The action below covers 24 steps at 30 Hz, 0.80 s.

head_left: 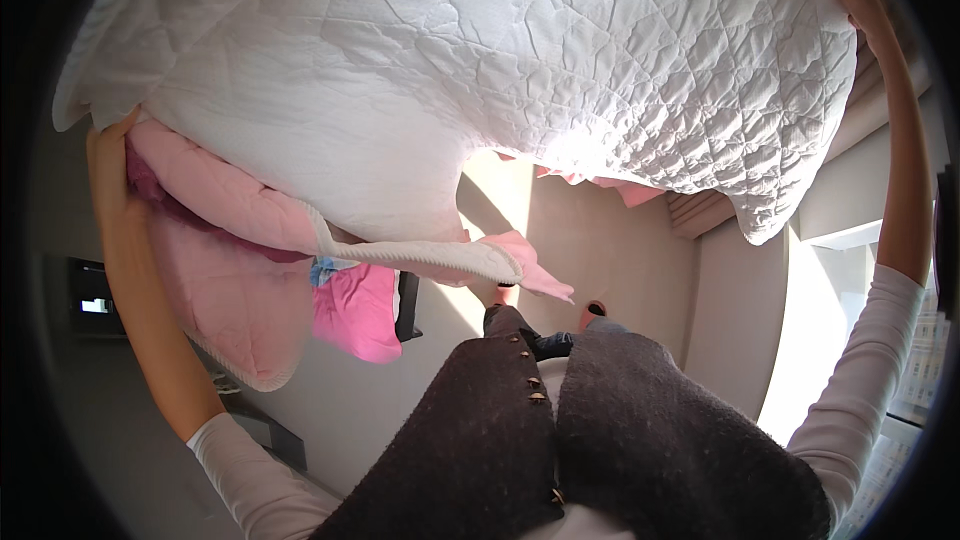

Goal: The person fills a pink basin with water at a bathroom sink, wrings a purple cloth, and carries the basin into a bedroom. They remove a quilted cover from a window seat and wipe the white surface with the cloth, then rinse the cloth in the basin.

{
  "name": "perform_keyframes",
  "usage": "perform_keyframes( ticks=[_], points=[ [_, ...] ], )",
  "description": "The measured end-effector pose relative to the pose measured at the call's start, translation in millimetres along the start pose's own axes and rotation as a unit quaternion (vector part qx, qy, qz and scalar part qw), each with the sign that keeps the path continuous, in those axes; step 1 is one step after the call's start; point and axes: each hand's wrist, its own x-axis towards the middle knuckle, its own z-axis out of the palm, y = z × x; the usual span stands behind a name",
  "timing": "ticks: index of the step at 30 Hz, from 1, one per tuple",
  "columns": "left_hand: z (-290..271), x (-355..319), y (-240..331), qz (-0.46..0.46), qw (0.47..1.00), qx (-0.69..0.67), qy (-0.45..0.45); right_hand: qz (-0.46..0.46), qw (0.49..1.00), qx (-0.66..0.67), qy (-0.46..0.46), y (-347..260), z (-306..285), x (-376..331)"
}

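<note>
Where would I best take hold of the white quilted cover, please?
The white quilted cover is probably best gripped at its opposite side edges, from outside, as the left hand and right hand do: it is broad and sags between them.

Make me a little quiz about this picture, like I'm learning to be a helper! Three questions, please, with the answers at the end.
1. True or false: the left hand and the right hand both hold the white quilted fabric cover.

2. Pick one. On which side of the person is the bright glass window?
A) left
B) right
C) both sides

3. Short answer: in the picture, which hand is nearer the crumpled bright pink cloth?

Key:
1. True; each hand grips it by an edge.
2. B
3. The left hand.
</note>
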Motion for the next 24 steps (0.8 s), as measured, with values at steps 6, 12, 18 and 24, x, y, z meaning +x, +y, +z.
perform_keyframes(
  ticks=[6,12,18,24],
  points=[
    [110.1,15.3,99.7,0.048,0.989,0.136,0.0,0.036,0.982,0.181,-0.042,62.9,60.0,8.8],
    [188.3,7.5,264.7,0.334,0.779,0.47,0.247,-0.125,0.758,0.639,-0.042,-36.2,23.9,-11.0],
    [134.7,-59.2,323.6,0.145,0.793,0.554,0.208,-0.486,0.673,0.522,-0.197,-31.1,-74.5,-74.9],
    [-181.0,9.6,200.8,-0.121,0.856,0.48,-0.149,-0.402,0.721,0.474,-0.307,-188.9,178.9,-138.6]
  ],
)
